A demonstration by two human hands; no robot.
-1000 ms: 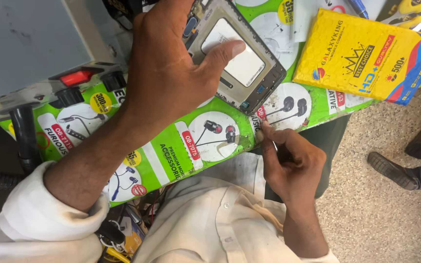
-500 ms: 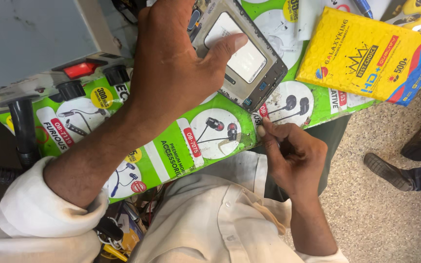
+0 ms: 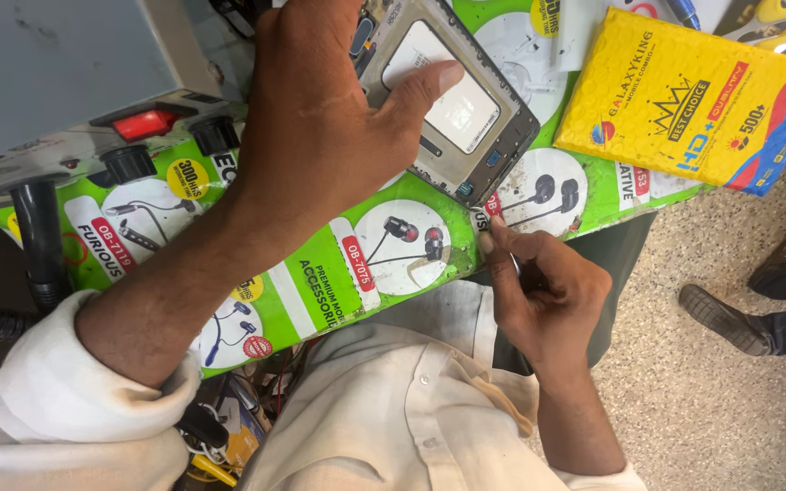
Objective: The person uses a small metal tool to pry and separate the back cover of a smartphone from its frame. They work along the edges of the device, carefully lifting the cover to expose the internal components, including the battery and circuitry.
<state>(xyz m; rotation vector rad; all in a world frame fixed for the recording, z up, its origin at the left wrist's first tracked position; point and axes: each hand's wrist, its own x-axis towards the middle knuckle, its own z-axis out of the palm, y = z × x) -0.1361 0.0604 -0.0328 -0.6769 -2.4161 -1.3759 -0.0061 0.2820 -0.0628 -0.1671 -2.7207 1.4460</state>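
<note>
Head view: left hand (image 3: 320,118) presses flat on an opened phone frame (image 3: 461,109), thumb across its back, on the green poster-covered worktop (image 3: 320,282). Right hand (image 3: 548,291) is curled at the worktop edge, pinching something small, fingertips just below the frame. Yellow padded packet (image 3: 684,100) lies right.

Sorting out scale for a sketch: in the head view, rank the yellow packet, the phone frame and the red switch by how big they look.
1. Yellow packet
2. Phone frame, partly covered by the left hand, so it is less sure
3. Red switch
</note>
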